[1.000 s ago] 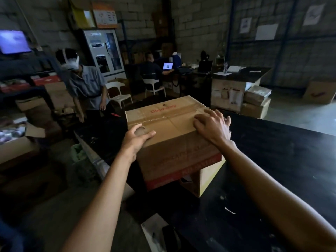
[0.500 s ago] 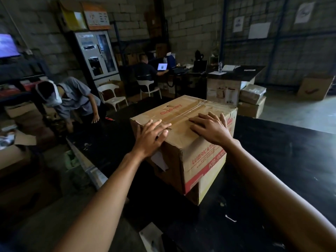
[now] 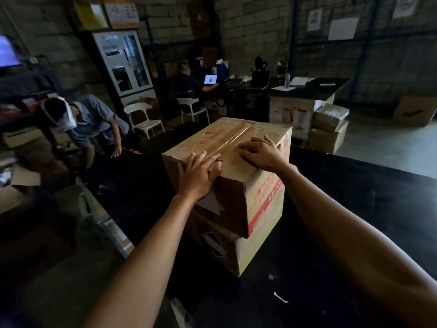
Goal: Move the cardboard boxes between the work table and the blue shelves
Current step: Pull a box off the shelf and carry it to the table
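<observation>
Two bare forearms and hands [image 3: 241, 158], no sleeves, gloves or jewellery.

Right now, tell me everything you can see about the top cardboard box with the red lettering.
The top cardboard box is brown corrugated card, worn and dented, its flaps sealed by clear tape along the middle seam. Red lettering runs across the top, and one side carries red print above a red band. It sits upright on a lower box on the black work table. The left hand and the right hand both rest on its top.
</observation>
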